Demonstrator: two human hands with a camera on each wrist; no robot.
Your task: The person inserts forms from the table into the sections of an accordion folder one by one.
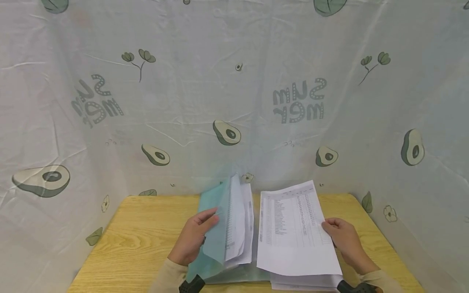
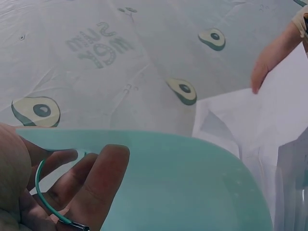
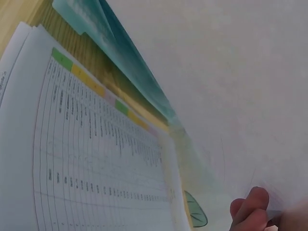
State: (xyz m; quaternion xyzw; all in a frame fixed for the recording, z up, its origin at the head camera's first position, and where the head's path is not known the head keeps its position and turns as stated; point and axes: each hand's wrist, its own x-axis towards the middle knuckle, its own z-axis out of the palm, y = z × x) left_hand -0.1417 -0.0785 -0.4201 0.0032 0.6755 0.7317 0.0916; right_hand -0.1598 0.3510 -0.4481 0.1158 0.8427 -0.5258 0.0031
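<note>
My left hand [image 1: 192, 236] pinches the raised cover of a teal plastic folder [image 1: 210, 244] between thumb and fingers. White printed papers [image 1: 239, 221] stand half-upright inside that folder. In the left wrist view a thin teal cord [image 2: 41, 185] with a dark end loops by the fingers. My right hand [image 1: 344, 240] grips the right edge of a printed sheet [image 1: 289, 252], tilted up and carrying a table of text. Under it lie more papers [image 1: 307, 281]; the right wrist view shows their top page [image 3: 101, 139] with a green and yellow table header.
Everything is on a wooden table [image 1: 139, 240] with light yellow grain. A pale curtain [image 1: 205, 89] printed with avocados and lettering hangs behind the table and along both sides, close to its back edge.
</note>
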